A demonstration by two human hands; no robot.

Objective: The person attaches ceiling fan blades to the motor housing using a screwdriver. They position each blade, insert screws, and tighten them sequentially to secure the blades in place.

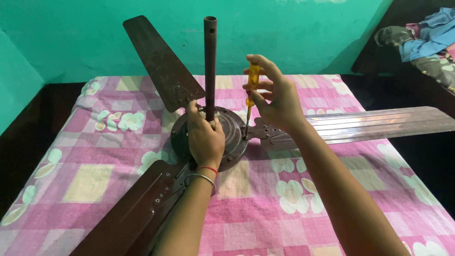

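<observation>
A brown ceiling fan lies on a bed, its round motor housing point(233, 137) in the middle with an upright down rod point(210, 61). My left hand point(204, 137) rests on the housing and wraps the rod's base. My right hand point(277, 95) holds a yellow-handled screwdriver point(252, 83) upright, its tip at the bracket where the right blade point(374, 124) meets the housing. A second blade point(161, 64) points up and back to the left. The third blade point(128, 213) runs toward the lower left under my left forearm.
The bed carries a pink checked sheet with flowers point(284, 199). A green wall point(294, 33) stands behind it. Folded clothes point(426, 38) lie piled at the far right, beyond a dark gap beside the bed.
</observation>
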